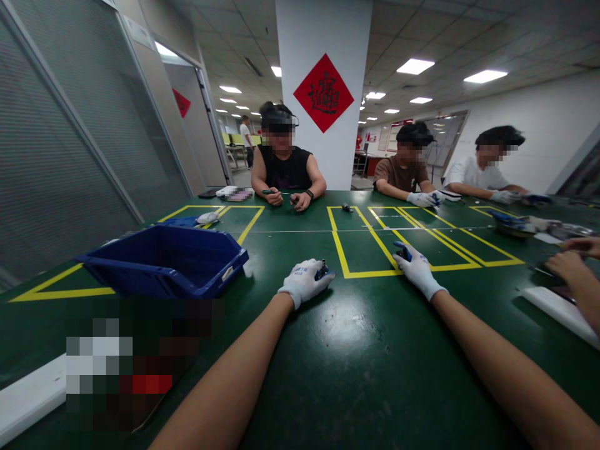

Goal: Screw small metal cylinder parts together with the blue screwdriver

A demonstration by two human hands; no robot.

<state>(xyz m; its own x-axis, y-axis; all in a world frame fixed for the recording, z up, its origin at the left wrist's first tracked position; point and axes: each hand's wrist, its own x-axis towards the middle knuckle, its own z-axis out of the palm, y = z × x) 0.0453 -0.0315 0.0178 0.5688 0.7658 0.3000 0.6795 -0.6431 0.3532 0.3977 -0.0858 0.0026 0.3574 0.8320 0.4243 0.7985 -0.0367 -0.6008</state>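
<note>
My left hand (305, 281), in a white glove with blue fingertips, is closed around a small dark metallic piece (323, 267) whose top shows above the fingers. Its exact kind is too small to make out. My right hand (417, 269), gloved the same way, is over the right part of a yellow-taped rectangle, its fingers bent around a small dark object (403, 254) mostly hidden by them. Between and beyond both hands, another small dark metal piece (347, 207) lies inside the taped outline.
On the left of the green table (356, 369) stands a blue plastic bin (164, 275). Yellow tape (370, 274) marks several rectangles. Three people sit across the table, handling small things. At the right edge, another person's hands (569, 262) are near a white strip (560, 312).
</note>
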